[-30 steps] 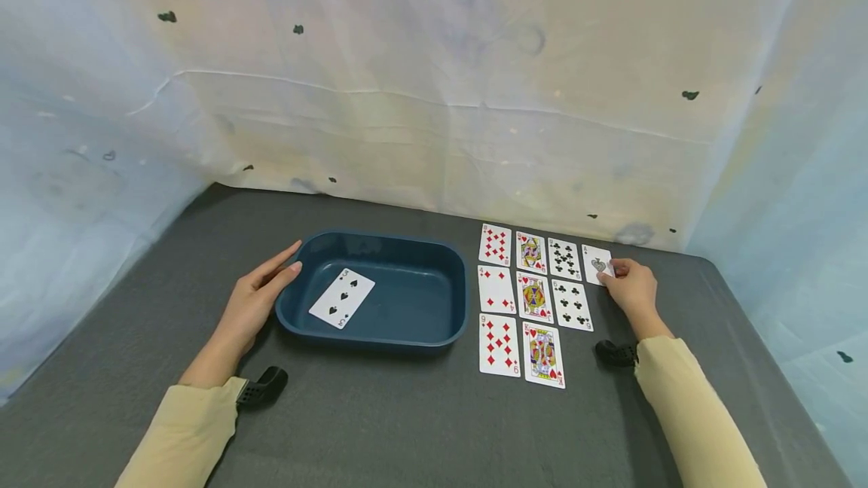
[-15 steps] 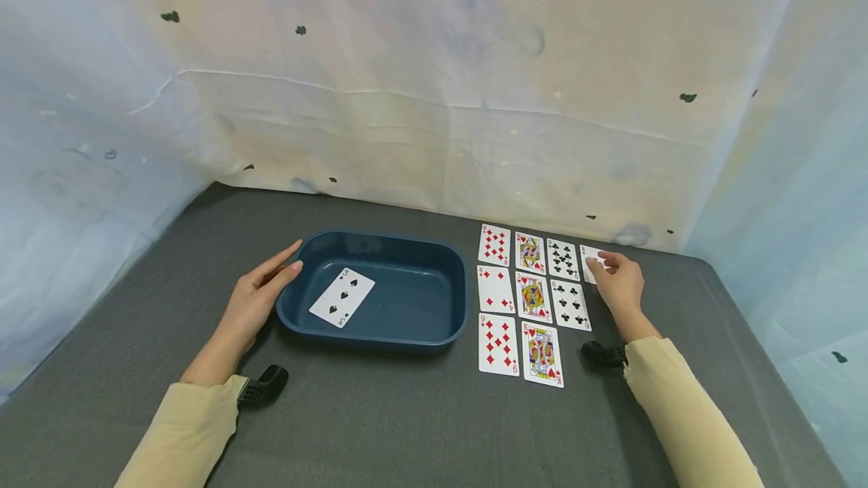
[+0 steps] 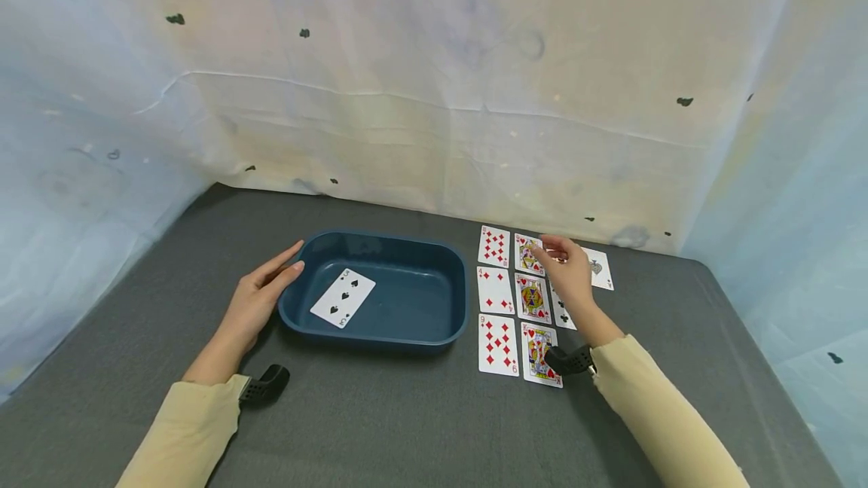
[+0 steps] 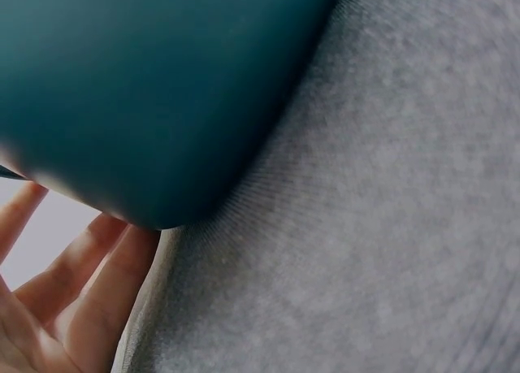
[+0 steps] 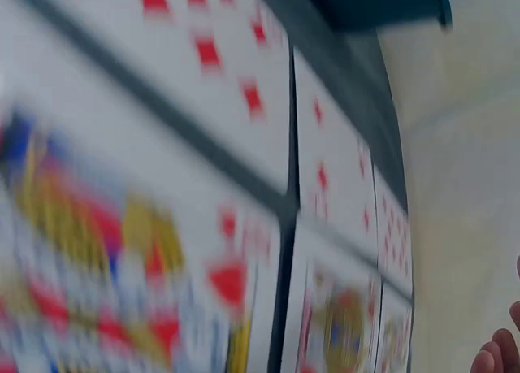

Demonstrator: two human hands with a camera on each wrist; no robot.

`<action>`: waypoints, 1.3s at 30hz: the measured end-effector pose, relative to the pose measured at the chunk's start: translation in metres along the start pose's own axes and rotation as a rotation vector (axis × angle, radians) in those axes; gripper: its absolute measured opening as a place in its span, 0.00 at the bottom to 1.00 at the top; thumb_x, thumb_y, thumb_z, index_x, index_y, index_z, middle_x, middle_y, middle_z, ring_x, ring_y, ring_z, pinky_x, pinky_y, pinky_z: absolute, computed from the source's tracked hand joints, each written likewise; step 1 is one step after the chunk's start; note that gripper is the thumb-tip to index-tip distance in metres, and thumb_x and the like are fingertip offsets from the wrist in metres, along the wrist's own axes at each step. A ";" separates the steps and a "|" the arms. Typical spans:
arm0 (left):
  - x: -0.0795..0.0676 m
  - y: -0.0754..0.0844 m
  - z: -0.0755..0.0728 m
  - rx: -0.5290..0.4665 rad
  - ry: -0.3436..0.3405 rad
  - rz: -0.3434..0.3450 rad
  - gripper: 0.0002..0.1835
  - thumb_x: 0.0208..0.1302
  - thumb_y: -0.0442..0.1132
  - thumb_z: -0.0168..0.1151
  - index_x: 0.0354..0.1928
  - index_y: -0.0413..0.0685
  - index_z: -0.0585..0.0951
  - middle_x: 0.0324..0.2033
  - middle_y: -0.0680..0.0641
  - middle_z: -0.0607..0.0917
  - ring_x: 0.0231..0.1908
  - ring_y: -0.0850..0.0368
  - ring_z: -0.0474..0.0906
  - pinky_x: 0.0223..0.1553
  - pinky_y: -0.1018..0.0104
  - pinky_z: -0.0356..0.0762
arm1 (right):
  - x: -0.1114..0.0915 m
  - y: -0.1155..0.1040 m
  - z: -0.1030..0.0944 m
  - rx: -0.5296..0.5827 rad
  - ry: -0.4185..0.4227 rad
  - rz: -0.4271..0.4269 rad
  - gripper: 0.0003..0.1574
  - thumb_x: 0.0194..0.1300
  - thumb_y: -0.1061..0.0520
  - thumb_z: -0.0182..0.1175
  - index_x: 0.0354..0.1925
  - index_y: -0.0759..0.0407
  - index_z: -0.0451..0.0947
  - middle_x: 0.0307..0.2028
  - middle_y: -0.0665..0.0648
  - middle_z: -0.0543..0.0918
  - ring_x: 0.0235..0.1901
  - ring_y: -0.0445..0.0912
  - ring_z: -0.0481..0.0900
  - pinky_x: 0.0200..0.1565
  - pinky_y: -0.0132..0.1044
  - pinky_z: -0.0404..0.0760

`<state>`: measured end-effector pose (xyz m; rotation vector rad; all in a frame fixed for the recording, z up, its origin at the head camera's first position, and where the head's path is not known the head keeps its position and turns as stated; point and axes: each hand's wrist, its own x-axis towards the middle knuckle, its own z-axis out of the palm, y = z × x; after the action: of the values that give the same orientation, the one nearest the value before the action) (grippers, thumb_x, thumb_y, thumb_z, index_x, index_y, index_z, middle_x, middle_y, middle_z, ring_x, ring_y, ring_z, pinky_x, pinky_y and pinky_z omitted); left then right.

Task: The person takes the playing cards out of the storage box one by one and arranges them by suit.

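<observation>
My left hand (image 3: 252, 303) rests against the left end of a dark blue tray (image 3: 389, 342), its fingers fairly straight along the outer wall, as the left wrist view also shows. A three of spades (image 3: 343, 298) lies inside the tray. My right hand (image 3: 571, 274) is over the playing cards at the right, fingers loosely bent near a heart face card (image 3: 528, 251), with no card visible in them. This hand hides most of one club card and part of another club card (image 3: 562, 315). The ace of spades (image 3: 602, 271) lies to its right.
Diamond cards (image 3: 498, 345) form a column right of the tray. Beside them runs a column of heart face cards, with the king of hearts (image 3: 539, 356) nearest. Grey cloth covers the table (image 3: 407, 420). A pale fabric backdrop (image 3: 420, 96) rises behind and at the sides.
My right hand has moved left from the ace of spades, across the club cards towards the heart cards. The ace, now lower right of its former place, lies uncovered. The left hand stays put.
</observation>
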<state>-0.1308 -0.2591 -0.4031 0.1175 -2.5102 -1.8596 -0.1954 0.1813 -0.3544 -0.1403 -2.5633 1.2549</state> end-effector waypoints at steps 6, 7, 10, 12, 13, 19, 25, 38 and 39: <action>0.002 0.000 0.001 0.003 0.003 -0.003 0.34 0.67 0.64 0.51 0.73 0.66 0.60 0.73 0.43 0.58 0.69 0.40 0.56 0.64 0.39 0.57 | -0.010 -0.020 0.019 0.065 -0.085 -0.041 0.25 0.64 0.51 0.64 0.55 0.63 0.77 0.49 0.61 0.79 0.46 0.48 0.75 0.39 0.30 0.72; 0.002 0.000 0.002 0.003 0.004 -0.003 0.34 0.67 0.64 0.51 0.73 0.66 0.60 0.73 0.43 0.58 0.69 0.40 0.56 0.64 0.39 0.58 | -0.012 -0.023 0.022 0.078 -0.093 -0.051 0.24 0.64 0.52 0.64 0.54 0.63 0.77 0.49 0.61 0.79 0.45 0.48 0.75 0.40 0.30 0.72; 0.002 0.000 0.002 0.003 0.008 -0.005 0.35 0.67 0.64 0.51 0.73 0.65 0.60 0.73 0.43 0.58 0.69 0.40 0.56 0.64 0.39 0.58 | -0.018 -0.032 0.031 0.097 -0.111 -0.092 0.23 0.63 0.53 0.65 0.53 0.64 0.78 0.49 0.62 0.79 0.44 0.47 0.75 0.41 0.30 0.73; 0.003 0.000 0.003 0.002 0.007 -0.007 0.35 0.66 0.64 0.51 0.73 0.65 0.60 0.73 0.43 0.58 0.69 0.40 0.56 0.64 0.39 0.58 | -0.021 -0.037 0.036 0.116 -0.125 -0.106 0.22 0.62 0.54 0.66 0.51 0.63 0.79 0.48 0.62 0.80 0.42 0.46 0.76 0.41 0.30 0.73; 0.003 0.000 0.003 0.003 0.007 -0.008 0.35 0.66 0.64 0.51 0.73 0.65 0.60 0.73 0.43 0.58 0.69 0.40 0.56 0.64 0.39 0.58 | -0.023 -0.039 0.039 0.128 -0.133 -0.112 0.21 0.61 0.55 0.67 0.51 0.63 0.79 0.47 0.62 0.80 0.41 0.45 0.76 0.42 0.30 0.73; 0.004 0.002 0.006 -0.003 0.002 -0.012 0.35 0.66 0.64 0.51 0.73 0.66 0.60 0.72 0.43 0.58 0.69 0.40 0.57 0.64 0.40 0.58 | -0.036 -0.054 0.048 0.187 -0.215 -0.137 0.20 0.61 0.56 0.67 0.50 0.62 0.80 0.48 0.61 0.81 0.43 0.47 0.77 0.46 0.36 0.75; 0.005 0.003 0.006 -0.010 0.001 -0.015 0.34 0.67 0.63 0.51 0.73 0.66 0.59 0.72 0.42 0.59 0.68 0.41 0.57 0.63 0.42 0.60 | -0.055 -0.081 0.054 0.194 -0.309 -0.155 0.20 0.62 0.57 0.66 0.51 0.63 0.79 0.49 0.62 0.81 0.46 0.52 0.76 0.48 0.41 0.73; 0.004 0.001 0.007 -0.001 0.015 -0.007 0.34 0.67 0.63 0.52 0.72 0.66 0.61 0.70 0.41 0.63 0.67 0.42 0.61 0.60 0.47 0.63 | -0.071 -0.119 0.097 0.208 -0.432 -0.087 0.21 0.60 0.53 0.67 0.51 0.60 0.80 0.47 0.61 0.81 0.43 0.49 0.77 0.43 0.36 0.75; 0.005 0.001 0.007 0.000 0.017 -0.005 0.34 0.67 0.63 0.52 0.72 0.66 0.61 0.70 0.41 0.63 0.67 0.42 0.61 0.61 0.47 0.62 | -0.072 -0.122 0.100 0.209 -0.438 -0.062 0.22 0.60 0.53 0.67 0.50 0.60 0.80 0.47 0.61 0.81 0.42 0.49 0.77 0.42 0.36 0.76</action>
<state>-0.1360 -0.2527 -0.4047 0.1390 -2.5009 -1.8529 -0.1517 0.0146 -0.3318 0.2862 -2.7313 1.6724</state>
